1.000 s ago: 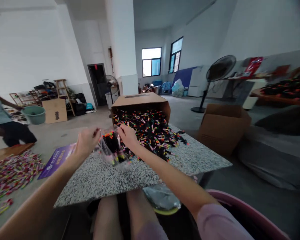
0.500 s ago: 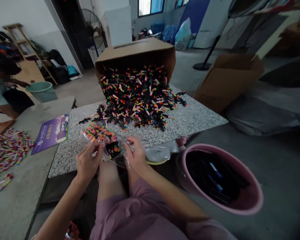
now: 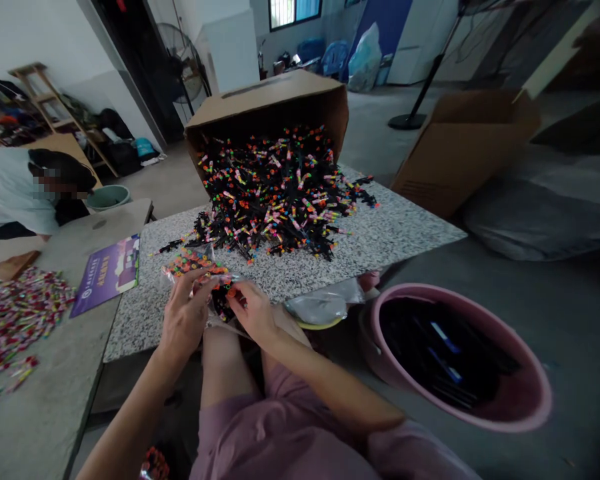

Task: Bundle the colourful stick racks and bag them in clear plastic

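The left hand (image 3: 185, 319) is curled, its fingers and thumb pinching the upper edge of a clear plastic bag (image 3: 195, 263), while the right hand (image 3: 253, 310) sits just beside it, thumb and fingertips pressed together on the bag's mouth. The bag rests against the near edge of a speckled granite slab (image 3: 375, 257) above the person's lap and is packed with black sticks with neon tips (image 3: 223, 303), their orange ends crowding its upper part. Many more lie loose in a broad heap (image 3: 280, 207) on the slab, spilling from a tipped cardboard box (image 3: 267, 107) at the far side, so far more sit in the open than in this bag. To the right, a crumpled grey plastic bag (image 3: 317, 309) lies by the slab's near corner, and a pink bucket (image 3: 543, 400) on the floor holds dark items with blue marks (image 3: 443, 350), too dim to identify. Another cardboard box (image 3: 465, 153) stands farther right. On a grey bench (image 3: 45, 413) to the left are a purple leaflet (image 3: 107, 275) and a scattered pile of multicoloured pieces (image 3: 20, 320), and a co-worker (image 3: 17, 190) leans beyond it.
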The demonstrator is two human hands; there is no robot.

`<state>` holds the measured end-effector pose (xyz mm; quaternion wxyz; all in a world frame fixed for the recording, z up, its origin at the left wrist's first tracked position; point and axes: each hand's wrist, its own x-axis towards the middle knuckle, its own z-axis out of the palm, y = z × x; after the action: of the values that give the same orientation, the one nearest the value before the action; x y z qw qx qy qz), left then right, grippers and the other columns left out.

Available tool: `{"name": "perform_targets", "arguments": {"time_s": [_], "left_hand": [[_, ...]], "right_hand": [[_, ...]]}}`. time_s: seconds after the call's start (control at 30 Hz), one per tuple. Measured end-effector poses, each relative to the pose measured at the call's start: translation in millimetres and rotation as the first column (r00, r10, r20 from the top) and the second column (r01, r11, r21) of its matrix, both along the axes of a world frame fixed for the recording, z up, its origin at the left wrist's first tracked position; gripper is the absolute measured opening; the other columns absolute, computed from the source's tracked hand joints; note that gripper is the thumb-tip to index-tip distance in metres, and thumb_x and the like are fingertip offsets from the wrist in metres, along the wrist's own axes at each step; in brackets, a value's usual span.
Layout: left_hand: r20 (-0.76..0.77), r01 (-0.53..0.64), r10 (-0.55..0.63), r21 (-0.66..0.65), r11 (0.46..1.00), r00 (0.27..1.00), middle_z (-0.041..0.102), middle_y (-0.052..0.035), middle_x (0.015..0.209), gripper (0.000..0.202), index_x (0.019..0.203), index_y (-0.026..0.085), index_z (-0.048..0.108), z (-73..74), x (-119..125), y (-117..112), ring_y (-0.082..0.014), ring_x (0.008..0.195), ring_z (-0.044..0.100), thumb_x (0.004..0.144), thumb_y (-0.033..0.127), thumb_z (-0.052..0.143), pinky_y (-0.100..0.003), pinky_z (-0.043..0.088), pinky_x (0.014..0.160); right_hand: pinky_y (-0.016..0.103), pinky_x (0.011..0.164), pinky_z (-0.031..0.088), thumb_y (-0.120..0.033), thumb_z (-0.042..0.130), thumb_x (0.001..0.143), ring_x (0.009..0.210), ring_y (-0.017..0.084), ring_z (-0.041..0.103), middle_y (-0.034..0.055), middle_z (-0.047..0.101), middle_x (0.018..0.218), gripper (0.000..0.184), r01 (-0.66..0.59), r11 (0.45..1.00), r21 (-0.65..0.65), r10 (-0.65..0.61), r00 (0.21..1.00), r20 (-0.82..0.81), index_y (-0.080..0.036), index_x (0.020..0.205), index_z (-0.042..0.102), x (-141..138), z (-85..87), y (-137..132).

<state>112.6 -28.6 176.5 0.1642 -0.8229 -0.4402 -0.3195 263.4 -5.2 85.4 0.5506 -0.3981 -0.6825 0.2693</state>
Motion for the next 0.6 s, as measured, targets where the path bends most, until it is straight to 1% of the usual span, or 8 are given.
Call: {"name": "perform_targets", "arguments": {"time_s": [0.07,0.17,0.23,0.3,0.37,0.47,0.53,0.6], "left_hand": [[-0.043,-0.022,0.021,-0.010,1.000,0.999,0.061,-0.0108,0.119,0.047,0.129,0.022,0.059,-1.0,0,4,-0.0216,0.108,0.061,0.089,0.004,0.044,-0.036,0.054,0.092],[-0.054,-0.064,0.064,0.004,0.998,0.996,0.063,-0.0121,0.117,0.045,0.135,0.020,0.055,-2.7,4,9,-0.0245,0.108,0.062,0.090,0.012,0.052,-0.040,0.052,0.096],[-0.046,-0.108,0.108,0.001,0.994,0.993,0.065,-0.0120,0.114,0.043,0.133,0.019,0.056,-4.1,7,11,-0.0264,0.108,0.062,0.090,0.021,0.060,-0.044,0.049,0.101],[-0.029,-0.144,0.143,-0.030,0.989,0.989,0.066,-0.0113,0.112,0.040,0.129,0.018,0.059,-6.1,8,14,-0.0270,0.107,0.062,0.090,0.028,0.062,-0.045,0.048,0.101],[0.011,-0.159,0.161,-0.094,0.983,0.987,0.067,-0.0095,0.108,0.032,0.122,0.019,0.062,-8.9,8,17,-0.0252,0.103,0.063,0.092,0.030,0.059,-0.042,0.051,0.096],[0.082,-0.156,0.172,-0.172,0.973,0.982,0.067,-0.0062,0.099,0.020,0.109,0.020,0.065,-13.3,6,20,-0.0208,0.095,0.064,0.093,0.029,0.056,-0.034,0.053,0.086],[0.097,-0.155,0.175,-0.180,0.971,0.980,0.066,-0.0057,0.095,0.018,0.104,0.019,0.066,-15.3,5,22,-0.0195,0.092,0.064,0.093,0.027,0.055,-0.032,0.052,0.084],[0.091,-0.157,0.175,-0.177,0.972,0.980,0.065,-0.0063,0.093,0.019,0.103,0.018,0.066,-15.8,4,22,-0.0195,0.091,0.064,0.092,0.026,0.053,-0.031,0.052,0.084]], "right_hand": [[0.028,0.074,0.050,-0.015,0.058,0.087,0.079,0.018,0.063,0.0037,0.066,0.086,0.008,0.010,0.999,-0.040,-0.011,1.000,-0.024,-0.020,0.091,0.064,1,2.8,4],[0.026,0.070,0.048,-0.015,0.062,0.085,0.073,0.016,0.061,0.0009,0.066,0.081,0.007,0.009,0.995,-0.103,-0.015,0.998,-0.058,-0.020,0.089,0.063,1,4.9,9],[0.025,0.071,0.048,-0.016,0.063,0.084,0.073,0.016,0.061,-0.0001,0.065,0.079,0.005,0.000,0.993,-0.121,-0.008,0.998,-0.058,-0.020,0.087,0.063,1,7.3,11],[0.025,0.072,0.047,-0.017,0.064,0.084,0.075,0.016,0.061,-0.0002,0.066,0.079,0.004,-0.016,0.993,-0.120,0.010,0.999,-0.050,-0.020,0.086,0.063,3,10.9,12],[0.025,0.073,0.047,-0.018,0.064,0.084,0.077,0.015,0.062,-0.0001,0.067,0.081,0.003,-0.043,0.991,-0.123,0.037,0.998,-0.053,-0.020,0.086,0.064,6,14.5,14],[0.023,0.072,0.047,-0.017,0.063,0.084,0.077,0.015,0.062,-0.0004,0.067,0.081,0.004,-0.072,0.989,-0.126,0.064,0.996,-0.065,-0.020,0.086,0.064,12,17.0,17],[0.023,0.070,0.046,-0.016,0.062,0.084,0.075,0.014,0.062,-0.0009,0.067,0.080,0.005,-0.070,0.991,-0.117,0.063,0.996,-0.062,-0.020,0.085,0.064,14,16.3,19],[0.022,0.069,0.046,-0.015,0.062,0.084,0.073,0.014,0.062,-0.0011,0.066,0.079,0.005,-0.072,0.992,-0.105,0.066,0.996,-0.057,-0.020,0.084,0.064,14,14.8,20]]}}
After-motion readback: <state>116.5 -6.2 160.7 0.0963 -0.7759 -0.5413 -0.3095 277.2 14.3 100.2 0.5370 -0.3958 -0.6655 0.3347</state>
